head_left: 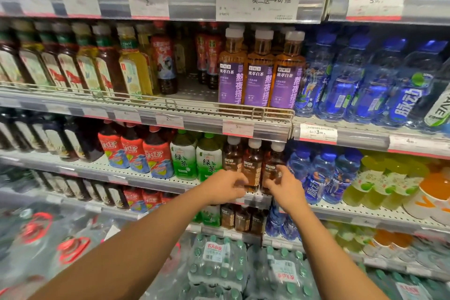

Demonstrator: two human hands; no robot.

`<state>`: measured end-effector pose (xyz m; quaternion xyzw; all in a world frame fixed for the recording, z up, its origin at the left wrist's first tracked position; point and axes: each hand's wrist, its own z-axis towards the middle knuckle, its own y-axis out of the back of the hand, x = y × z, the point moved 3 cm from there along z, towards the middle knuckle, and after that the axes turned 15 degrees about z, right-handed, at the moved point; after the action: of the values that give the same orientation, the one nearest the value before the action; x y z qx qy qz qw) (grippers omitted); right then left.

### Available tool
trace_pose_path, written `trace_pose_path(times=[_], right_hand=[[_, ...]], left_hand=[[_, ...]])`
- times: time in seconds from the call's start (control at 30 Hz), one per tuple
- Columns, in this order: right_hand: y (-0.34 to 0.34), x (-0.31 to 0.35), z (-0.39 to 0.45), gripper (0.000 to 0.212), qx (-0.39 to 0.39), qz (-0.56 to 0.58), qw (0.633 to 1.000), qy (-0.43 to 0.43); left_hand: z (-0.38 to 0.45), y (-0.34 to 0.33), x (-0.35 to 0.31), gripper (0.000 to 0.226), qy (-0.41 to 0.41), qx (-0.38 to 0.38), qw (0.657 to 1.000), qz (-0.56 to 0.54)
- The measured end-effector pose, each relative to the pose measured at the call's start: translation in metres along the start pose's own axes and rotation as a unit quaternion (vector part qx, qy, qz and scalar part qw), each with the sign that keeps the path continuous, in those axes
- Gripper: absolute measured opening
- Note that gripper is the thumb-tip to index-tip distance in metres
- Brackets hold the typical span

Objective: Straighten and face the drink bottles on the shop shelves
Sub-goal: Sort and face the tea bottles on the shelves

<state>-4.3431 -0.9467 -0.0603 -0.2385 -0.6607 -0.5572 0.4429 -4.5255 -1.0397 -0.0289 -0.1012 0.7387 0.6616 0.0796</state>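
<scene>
Hands: left hand and right hand grip brown bottles.

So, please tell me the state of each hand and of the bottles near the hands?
left hand: fingers curled round the left brown bottle
right hand: grips the right brown bottle
left brown bottle: upright, held
middle brown bottle: upright, label facing out
right brown bottle: upright, held
purple-label bottles: upright, labels facing out
</scene>
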Motion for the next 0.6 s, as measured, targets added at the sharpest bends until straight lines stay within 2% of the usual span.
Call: trace_pose_path(times=[0.1, 0.33, 0.5, 0.6], right_hand=[[0.005, 0.003, -0.023, 0.045, 0.045, -0.006, 0.999, 0.011], [0.023, 0.003, -0.074, 0.025, 0.129, -0.029, 0.988, 0.080], [0.029, 0.005, -0.094, 0.010, 0.151, 0.013, 0.982, 0.112], [0.024, 0.007, -0.103, 0.011, 0.159, 0.032, 0.979, 0.123]], left_hand=[[-0.029, -0.010, 0.001, 0.038, 0.006, 0.046, 0.999, -0.010], [-0.090, -0.026, 0.000, 0.038, 0.070, -0.001, 0.994, -0.086], [-0.123, -0.025, -0.016, 0.037, 0.096, -0.027, 0.992, -0.077], [-0.139, -0.025, -0.019, 0.037, 0.115, -0.014, 0.991, -0.072]])
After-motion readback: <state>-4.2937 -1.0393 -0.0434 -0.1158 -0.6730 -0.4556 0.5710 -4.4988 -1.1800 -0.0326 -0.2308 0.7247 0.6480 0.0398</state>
